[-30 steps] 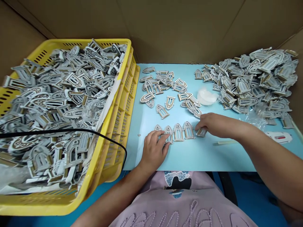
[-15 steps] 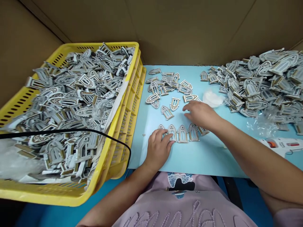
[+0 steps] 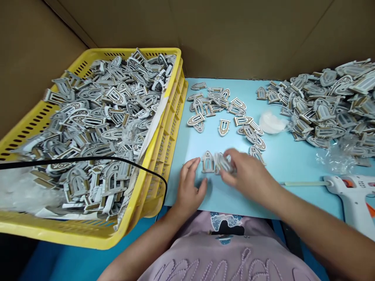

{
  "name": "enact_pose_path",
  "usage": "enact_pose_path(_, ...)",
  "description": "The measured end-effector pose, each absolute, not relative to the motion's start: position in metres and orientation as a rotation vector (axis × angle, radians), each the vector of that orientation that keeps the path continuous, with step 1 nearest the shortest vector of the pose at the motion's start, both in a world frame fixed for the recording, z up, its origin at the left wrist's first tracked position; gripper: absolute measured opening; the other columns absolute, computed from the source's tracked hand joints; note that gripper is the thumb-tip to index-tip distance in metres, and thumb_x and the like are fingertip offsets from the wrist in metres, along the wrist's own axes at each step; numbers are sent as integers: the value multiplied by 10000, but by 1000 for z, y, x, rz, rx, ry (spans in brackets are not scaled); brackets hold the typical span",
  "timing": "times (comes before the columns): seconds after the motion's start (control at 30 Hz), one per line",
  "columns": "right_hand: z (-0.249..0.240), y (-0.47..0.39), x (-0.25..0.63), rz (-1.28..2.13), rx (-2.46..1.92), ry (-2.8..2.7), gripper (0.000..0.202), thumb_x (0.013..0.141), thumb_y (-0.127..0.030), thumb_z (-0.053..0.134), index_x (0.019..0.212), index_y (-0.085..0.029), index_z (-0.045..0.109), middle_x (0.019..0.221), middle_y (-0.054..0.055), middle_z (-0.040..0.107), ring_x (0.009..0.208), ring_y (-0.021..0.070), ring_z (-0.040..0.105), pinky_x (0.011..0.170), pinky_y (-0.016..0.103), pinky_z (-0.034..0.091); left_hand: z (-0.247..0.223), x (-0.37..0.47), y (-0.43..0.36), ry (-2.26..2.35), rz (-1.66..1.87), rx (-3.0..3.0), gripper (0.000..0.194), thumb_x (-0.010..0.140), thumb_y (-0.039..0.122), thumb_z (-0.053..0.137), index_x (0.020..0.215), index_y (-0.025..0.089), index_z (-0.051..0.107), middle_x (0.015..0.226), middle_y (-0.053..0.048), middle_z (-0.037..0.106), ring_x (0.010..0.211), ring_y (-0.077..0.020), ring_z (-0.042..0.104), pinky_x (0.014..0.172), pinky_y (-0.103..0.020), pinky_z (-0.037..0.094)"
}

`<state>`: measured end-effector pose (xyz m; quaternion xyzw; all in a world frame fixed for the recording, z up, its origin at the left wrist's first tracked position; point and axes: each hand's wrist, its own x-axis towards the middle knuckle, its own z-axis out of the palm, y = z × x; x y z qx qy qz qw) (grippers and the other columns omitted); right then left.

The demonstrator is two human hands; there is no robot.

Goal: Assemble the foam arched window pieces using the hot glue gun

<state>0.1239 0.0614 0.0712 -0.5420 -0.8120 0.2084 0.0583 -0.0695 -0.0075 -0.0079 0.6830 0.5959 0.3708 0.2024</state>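
My left hand (image 3: pixel 189 189) rests on the blue table with its fingers apart, just left of an upright arched piece (image 3: pixel 208 162). It holds nothing. My right hand (image 3: pixel 244 171) pinches grey arched pieces (image 3: pixel 225 162), blurred by motion, to the right of that piece; how many it holds I cannot make out. Above the hands lies a single arched piece with brown scrollwork (image 3: pixel 224 127). A loose cluster of similar pieces (image 3: pixel 216 99) lies farther back, and several more (image 3: pixel 251 130) lie behind my right hand.
At the left stands a yellow basket (image 3: pixel 172 113) heaped with arched pieces, a black cable (image 3: pixel 117 158) across it. A large pile (image 3: pixel 322 107) covers the back right. A white glue gun (image 3: pixel 351 195) lies at the right, near clear plastic (image 3: pixel 336 156) and a white pad (image 3: pixel 272 122).
My right hand has come down and left, and now grips pieces from the front row. The row shows fewer pieces. My left hand has opened beside it. The view has shifted slightly.
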Motion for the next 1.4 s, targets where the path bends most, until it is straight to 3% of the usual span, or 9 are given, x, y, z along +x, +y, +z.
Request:
enact_pose_path(0.17, 33, -11, 118, 695, -1513, -2501, 252, 889, -332, 600, 1049, -137, 609, 873, 110, 662, 738, 243, 646, 640, 347, 491, -2, -73, -33, 1483, 1003, 1935, 365, 874, 64, 469, 1197, 215, 546, 1194, -103, 563, 1086, -212, 581, 899, -377, 535)
enact_pose_path(0.3, 12, -10, 105, 689, -1394, -2505, 307, 946, -407, 580, 1096, -144, 631, 926, 104, 680, 806, 239, 661, 686, 352, 525, 2, -72, -38, 1351, 878, 2074, 253, 791, 23, 465, 956, 206, 521, 1055, -81, 586, 1014, -222, 570, 874, -402, 519)
enact_pose_path(0.5, 45, 61, 155, 463, -1604, -2334, 281, 988, -331, 502, 1178, -191, 655, 1121, 113, 688, 1036, 223, 646, 901, 342, 505, 3, -78, -37, 1402, 734, 2230, 305, 821, 77, 547, 1098, 205, 548, 1222, -103, 612, 1181, -280, 529, 1030, -505, 451)
enact_pose_path(0.6, 51, 105, 190, 217, -1934, -2144, 381, 954, -367, 523, 1228, -126, 635, 1152, 201, 622, 1047, 325, 608, 856, 441, 480, 1, -80, -37, 1433, 732, 2315, 336, 866, 181, 639, 1192, 200, 560, 1203, -106, 637, 1171, -288, 541, 1036, -513, 457)
enact_pose_path(0.77, 30, 136, 203, 165, -2040, -2156, 350, 872, -412, 629, 1089, -146, 698, 983, 132, 657, 886, 271, 614, 736, 356, 460, -3, -79, -34, 1442, 698, 2333, 323, 917, 142, 594, 1232, 211, 576, 1198, -87, 657, 1176, -261, 546, 1028, -477, 480)
enact_pose_path(0.97, 42, 117, 200, 188, -1780, -2168, 394, 1001, -332, 417, 1143, -133, 726, 1079, 165, 645, 942, 267, 597, 778, 390, 457, -6, -77, -36, 1447, 749, 2343, 339, 926, 149, 590, 1257, 222, 579, 1221, -93, 655, 1190, -262, 555, 1037, -482, 481)
enact_pose_path(1.17, 37, 60, 176, 549, -938, -2583, 235, 959, -275, 594, 1036, -397, 780, 932, 22, 644, 889, 146, 570, 801, 267, 470, 8, -79, -19, 1584, 750, 2258, 451, 958, 258, 566, 1401, 235, 485, 1398, -140, 532, 1307, -305, 479, 1085, -533, 431)
enact_pose_path(1.27, 16, 41, 163, 525, -839, -2643, 324, 981, -195, 527, 1116, -378, 758, 879, 38, 653, 834, 168, 543, 785, 306, 473, 13, -74, 6, 1612, 662, 2280, 494, 970, 247, 537, 1454, 222, 444, 1492, -146, 471, 1381, -328, 416, 1108, -559, 407)
enact_pose_path(1.4, 4, 35, 163, 397, -961, -2593, 415, 982, -122, 456, 1283, -299, 681, 1077, 98, 680, 962, 216, 571, 893, 404, 496, 8, -66, 26, 1583, 481, 2313, 434, 945, 249, 590, 1374, 211, 541, 1503, -126, 496, 1415, -353, 403, 1085, -575, 433)
